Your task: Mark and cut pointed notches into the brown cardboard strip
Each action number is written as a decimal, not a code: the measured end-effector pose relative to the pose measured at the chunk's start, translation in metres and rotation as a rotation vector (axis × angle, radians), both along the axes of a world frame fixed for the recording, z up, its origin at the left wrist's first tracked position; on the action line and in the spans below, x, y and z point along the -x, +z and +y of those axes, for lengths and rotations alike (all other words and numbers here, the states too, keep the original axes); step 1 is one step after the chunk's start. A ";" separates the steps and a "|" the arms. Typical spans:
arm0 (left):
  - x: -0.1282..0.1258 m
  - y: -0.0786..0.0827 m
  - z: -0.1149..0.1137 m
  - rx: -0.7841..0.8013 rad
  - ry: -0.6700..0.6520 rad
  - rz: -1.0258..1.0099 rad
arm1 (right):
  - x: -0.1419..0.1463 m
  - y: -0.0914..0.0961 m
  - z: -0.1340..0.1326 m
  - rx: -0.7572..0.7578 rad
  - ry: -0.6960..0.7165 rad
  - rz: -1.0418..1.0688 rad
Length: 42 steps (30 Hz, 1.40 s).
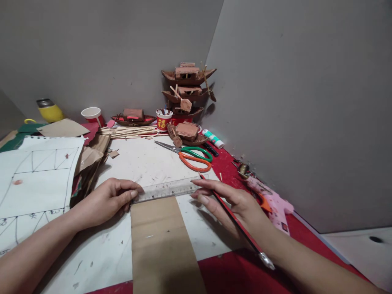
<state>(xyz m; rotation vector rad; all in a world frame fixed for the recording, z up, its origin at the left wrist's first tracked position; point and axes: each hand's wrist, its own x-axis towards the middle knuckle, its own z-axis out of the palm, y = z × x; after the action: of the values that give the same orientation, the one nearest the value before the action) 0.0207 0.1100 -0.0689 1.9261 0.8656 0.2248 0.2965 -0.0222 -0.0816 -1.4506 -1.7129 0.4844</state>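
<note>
Craft workspace, model boats [189,76] stacked beside grey walls [92,53], scissors [196,149], ruler [168,189], cardboard [162,241]

Smooth plastic ruler [168,190], matt cardboard strip [163,249], glossy pencil [241,228], metal scissor blades [169,147]

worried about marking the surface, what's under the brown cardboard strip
White sheet shows on both sides of the cardboard strip, then red surface nearer the camera. Whatever lies directly beneath the strip is covered.

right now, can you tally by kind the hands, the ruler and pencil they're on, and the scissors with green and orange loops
Left hand and right hand: 2
Ruler: 1
Pencil: 1
Scissors: 1
Total: 5
</note>
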 end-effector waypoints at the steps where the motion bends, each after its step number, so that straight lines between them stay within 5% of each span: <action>1: 0.000 0.000 0.000 -0.004 -0.002 -0.002 | 0.000 0.000 0.000 -0.001 0.003 0.003; 11: -0.003 0.001 0.000 -0.019 0.007 -0.001 | 0.002 0.004 0.001 0.073 -0.033 0.057; 16: -0.002 0.000 0.000 -0.020 0.005 0.002 | 0.012 0.012 0.007 0.179 -0.092 0.344; 24: -0.001 -0.003 0.000 -0.025 -0.022 -0.030 | 0.063 0.006 0.017 0.315 0.059 0.666; 42: -0.001 -0.006 0.000 -0.021 -0.047 -0.065 | 0.079 -0.016 0.024 0.243 -0.021 0.377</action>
<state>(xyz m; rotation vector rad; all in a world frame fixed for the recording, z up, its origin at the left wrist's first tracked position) 0.0218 0.1096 -0.0745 1.9456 0.7769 0.2676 0.2172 0.0019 -0.0978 -1.4337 -1.3723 0.9182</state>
